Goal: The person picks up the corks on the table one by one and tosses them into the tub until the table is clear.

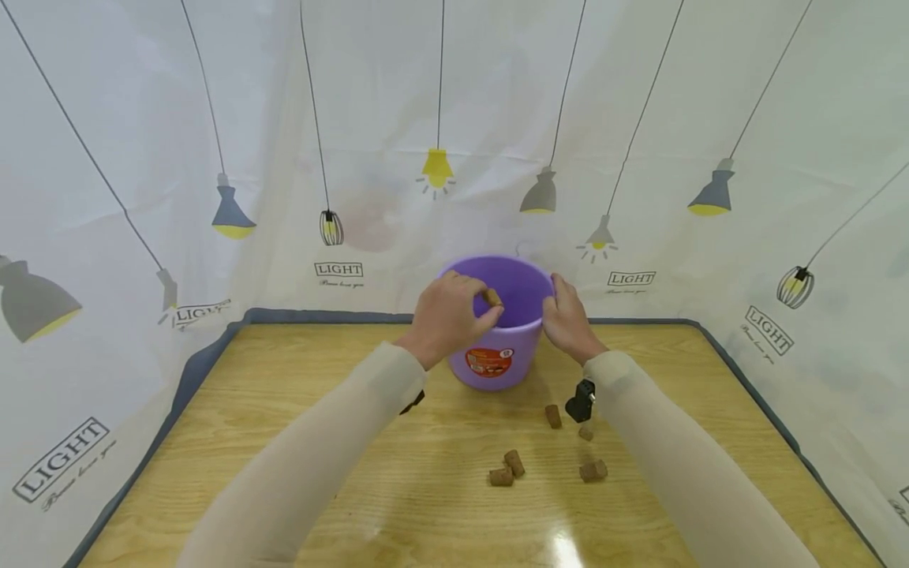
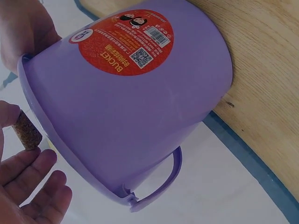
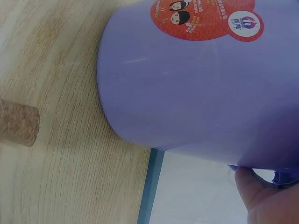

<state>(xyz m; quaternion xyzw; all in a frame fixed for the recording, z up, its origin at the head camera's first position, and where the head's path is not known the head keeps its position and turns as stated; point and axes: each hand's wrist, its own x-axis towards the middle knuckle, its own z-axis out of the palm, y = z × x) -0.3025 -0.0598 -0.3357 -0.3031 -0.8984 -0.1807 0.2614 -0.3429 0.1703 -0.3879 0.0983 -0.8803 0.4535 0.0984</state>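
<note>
A purple bucket (image 1: pixel 521 347) with a red label (image 1: pixel 490 362) stands toward the back of the wooden table. Between thumb and fingers my left hand (image 1: pixel 449 315) pinches a cork (image 1: pixel 492 297) over the near left part of the bucket's rim. The left wrist view shows this cork (image 2: pixel 27 132) just outside the rim line, the remaining fingers spread loosely. My right hand (image 1: pixel 568 319) grips the bucket's right rim, near the handle mount. In the right wrist view its thumb (image 3: pixel 250 186) lies at the rim.
Several corks lie on the table (image 1: pixel 398 489) in front of the bucket: a pair (image 1: pixel 501 476) near the middle, one cork (image 1: pixel 553 416) closer to the bucket, others (image 1: pixel 592 471) by the right forearm. A white curtain (image 1: pixel 398 260) printed with lamps surrounds the table.
</note>
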